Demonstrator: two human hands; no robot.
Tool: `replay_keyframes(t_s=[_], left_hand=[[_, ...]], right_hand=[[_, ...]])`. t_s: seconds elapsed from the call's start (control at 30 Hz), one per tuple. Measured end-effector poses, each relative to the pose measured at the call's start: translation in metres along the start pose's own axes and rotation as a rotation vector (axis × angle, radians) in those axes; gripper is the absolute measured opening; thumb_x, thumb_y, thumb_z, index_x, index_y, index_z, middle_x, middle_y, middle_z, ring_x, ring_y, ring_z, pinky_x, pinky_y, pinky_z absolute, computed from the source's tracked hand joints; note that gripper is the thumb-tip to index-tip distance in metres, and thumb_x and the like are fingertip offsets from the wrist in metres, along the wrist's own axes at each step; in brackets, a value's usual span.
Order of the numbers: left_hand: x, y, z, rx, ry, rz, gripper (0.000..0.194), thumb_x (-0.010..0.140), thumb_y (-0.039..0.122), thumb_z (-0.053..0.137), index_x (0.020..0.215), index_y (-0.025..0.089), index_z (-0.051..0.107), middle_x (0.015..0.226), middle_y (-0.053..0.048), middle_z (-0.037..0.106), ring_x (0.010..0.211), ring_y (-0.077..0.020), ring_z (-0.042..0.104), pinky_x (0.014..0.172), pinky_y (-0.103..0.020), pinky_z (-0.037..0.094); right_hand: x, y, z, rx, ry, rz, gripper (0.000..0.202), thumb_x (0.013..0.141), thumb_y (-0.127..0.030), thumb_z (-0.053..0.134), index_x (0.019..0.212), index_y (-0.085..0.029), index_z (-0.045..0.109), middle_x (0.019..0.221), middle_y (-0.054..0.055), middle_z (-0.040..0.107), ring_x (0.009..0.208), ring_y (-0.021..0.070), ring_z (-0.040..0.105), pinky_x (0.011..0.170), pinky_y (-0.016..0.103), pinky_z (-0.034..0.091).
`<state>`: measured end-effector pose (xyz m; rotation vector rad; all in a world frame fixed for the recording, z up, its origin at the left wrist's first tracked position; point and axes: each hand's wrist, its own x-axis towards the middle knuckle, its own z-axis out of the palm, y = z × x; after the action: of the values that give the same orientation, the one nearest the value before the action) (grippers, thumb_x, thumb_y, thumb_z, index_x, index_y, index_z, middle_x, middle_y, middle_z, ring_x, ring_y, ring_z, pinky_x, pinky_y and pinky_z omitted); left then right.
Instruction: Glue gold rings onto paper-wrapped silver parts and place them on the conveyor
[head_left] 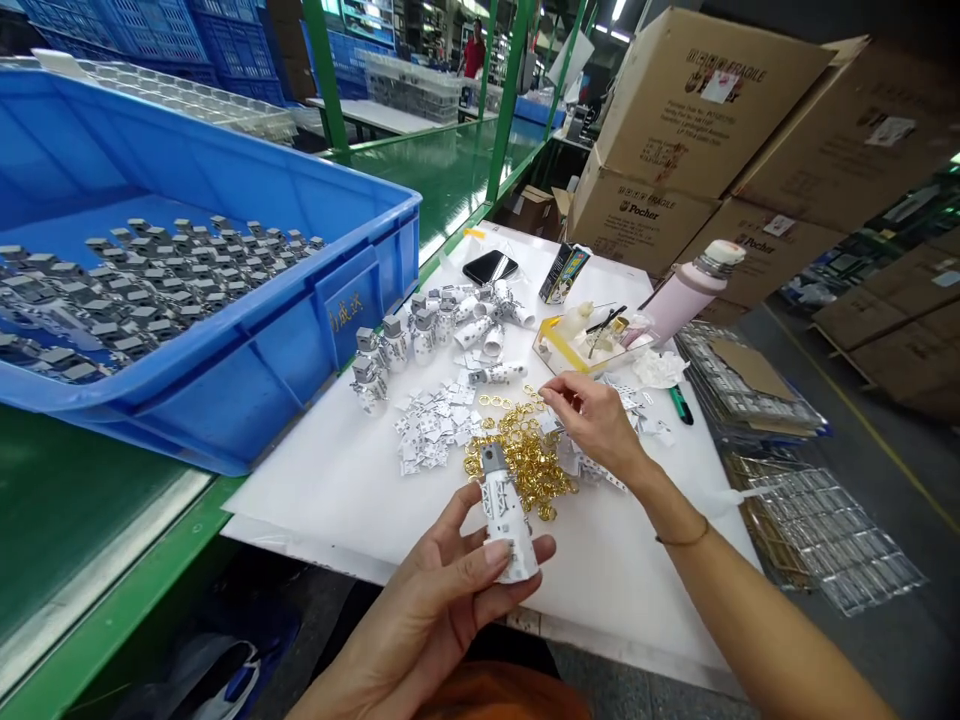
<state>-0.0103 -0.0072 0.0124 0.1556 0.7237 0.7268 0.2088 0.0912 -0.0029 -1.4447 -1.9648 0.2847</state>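
Observation:
My left hand (461, 580) is wrapped round a white cylindrical plastic model part (510, 525) with a grey block on its upper end, held tilted above the table's near side. Beyond it lies a heap of shiny gold rings (529, 455). My right hand (596, 415) is at the far right of this heap, thumb and fingers pinched together beside a few loose gold rings (495, 402); whatever is between the fingertips is too small to make out. Left of the heap is a pile of small white flat pieces (431, 425). More white cylindrical parts (424, 335) stand and lie behind.
A large blue crate (375, 290) with many grey-topped parts stands at left on the green conveyor (105, 530). The white table (322, 500) bears a phone (490, 266), a small tray (566, 350), a pink bottle (686, 300) and a green-handled cutter (681, 405). Cardboard boxes (697, 130) are stacked behind.

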Motion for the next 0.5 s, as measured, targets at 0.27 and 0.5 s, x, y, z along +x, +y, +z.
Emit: replay_keyframes(t_s=[0.27,0.5], left_hand=[[-0.001,0.003,-0.014,-0.014,-0.052,0.044,0.075,0.080,0.009,0.069,0.143,0.018,0.030,0.103,-0.011,0.071,0.110,-0.0336,0.065,0.090,-0.036,0.054],[-0.007,0.010,-0.022,-0.050,-0.017,0.096,0.072,0.079,0.006,0.070,0.140,0.020,0.034,0.105,-0.010,0.070,0.109,-0.0341,0.065,0.088,-0.035,0.056]], right_hand=[[0.021,-0.016,0.038,-0.184,-0.163,-0.160,0.013,0.092,-0.016,0.053,0.086,-0.016,0.064,0.082,0.004,0.065,0.082,0.0177,0.055,0.072,0.029,0.042],[0.043,-0.023,0.077,-0.443,-0.335,-0.383,0.028,0.087,-0.002,0.044,0.100,-0.013,0.067,0.089,0.014,0.060,0.084,0.0242,0.047,0.065,0.033,0.034]])
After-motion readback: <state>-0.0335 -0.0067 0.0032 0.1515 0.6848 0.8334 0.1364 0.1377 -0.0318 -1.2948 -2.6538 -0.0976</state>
